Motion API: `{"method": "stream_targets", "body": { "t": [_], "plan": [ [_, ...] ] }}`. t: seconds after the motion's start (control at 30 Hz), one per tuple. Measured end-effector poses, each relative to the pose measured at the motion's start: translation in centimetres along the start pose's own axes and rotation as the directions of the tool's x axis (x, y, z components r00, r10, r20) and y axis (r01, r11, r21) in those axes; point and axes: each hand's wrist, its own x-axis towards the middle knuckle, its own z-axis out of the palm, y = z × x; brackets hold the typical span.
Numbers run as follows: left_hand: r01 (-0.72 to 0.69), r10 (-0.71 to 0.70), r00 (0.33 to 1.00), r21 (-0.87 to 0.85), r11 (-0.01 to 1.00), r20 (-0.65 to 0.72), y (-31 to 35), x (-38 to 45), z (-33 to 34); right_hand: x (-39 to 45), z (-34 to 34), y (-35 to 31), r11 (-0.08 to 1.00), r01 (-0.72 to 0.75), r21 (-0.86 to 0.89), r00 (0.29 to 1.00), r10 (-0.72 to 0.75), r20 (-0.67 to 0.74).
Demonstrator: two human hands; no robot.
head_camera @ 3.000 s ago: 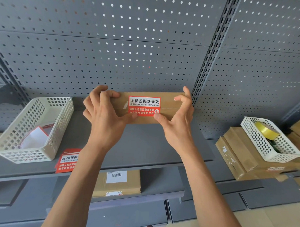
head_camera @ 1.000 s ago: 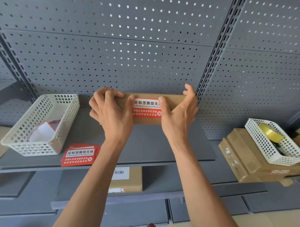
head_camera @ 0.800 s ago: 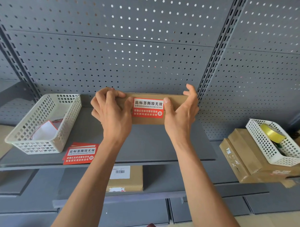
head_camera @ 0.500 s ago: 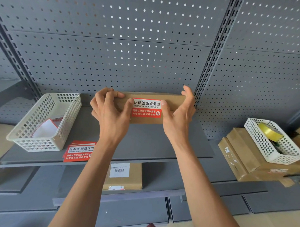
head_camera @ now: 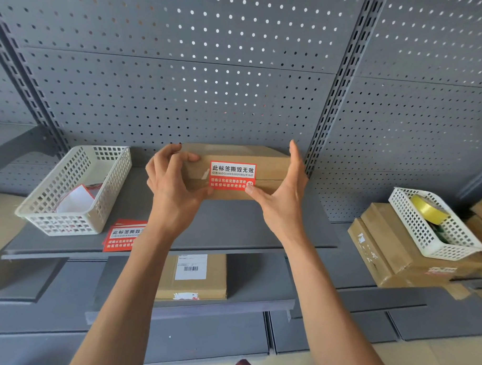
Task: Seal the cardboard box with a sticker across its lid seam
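Note:
A flat brown cardboard box (head_camera: pixel 268 158) lies on the grey shelf (head_camera: pixel 233 225) against the pegboard back. A red and white sticker (head_camera: pixel 232 175) is stuck over the lid seam on its front face. My left hand (head_camera: pixel 174 191) grips the box's left end, fingers on top and thumb on the front below the seam. My right hand (head_camera: pixel 285 203) cups the right end, fingers pointing up, with the thumb tip on the sticker's lower right corner.
A white basket (head_camera: pixel 69 225) with sticker backing paper stands at the left, with spare red stickers (head_camera: pixel 123 235) beside it. At the right another white basket (head_camera: pixel 423 238) holding a yellow tape roll (head_camera: pixel 427 209) sits on stacked cartons (head_camera: pixel 390 258). A labelled parcel (head_camera: pixel 193 276) lies on the lower shelf.
Both thumbs have slid down from the sides of the sticker to its lower edge. My right fingers have straightened up along the box's right end. The box stays where it was.

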Motion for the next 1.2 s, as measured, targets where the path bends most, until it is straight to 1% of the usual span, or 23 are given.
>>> {"method": "stream_targets", "body": {
  "t": [0.23,0.57,0.7,1.0,1.2],
  "plan": [
    [-0.010,0.010,1.000,-0.015,1.000,-0.005,-0.6,-0.6,0.2,-0.7,-0.3,0.6,1.000,0.009,0.015,0.999,-0.009,0.038],
    [-0.014,0.014,1.000,-0.062,0.998,-0.001,-2.4,-3.5,0.8,-3.4,-0.2,1.9,0.999,-0.015,0.030,0.994,0.012,0.107],
    [0.007,-0.006,1.000,-0.078,0.997,0.010,-2.8,-4.6,0.8,-4.5,0.0,2.6,0.998,-0.027,0.054,0.990,0.019,0.143],
    [0.022,-0.020,0.998,-0.043,0.999,0.062,-4.1,-6.8,0.9,-6.5,0.7,4.3,0.996,-0.074,0.056,0.985,0.064,0.158],
    [0.005,-0.002,0.997,-0.025,1.000,0.082,-4.5,-7.6,0.9,-7.1,0.4,5.1,0.993,-0.098,0.074,0.982,0.084,0.167]
  ]
}}
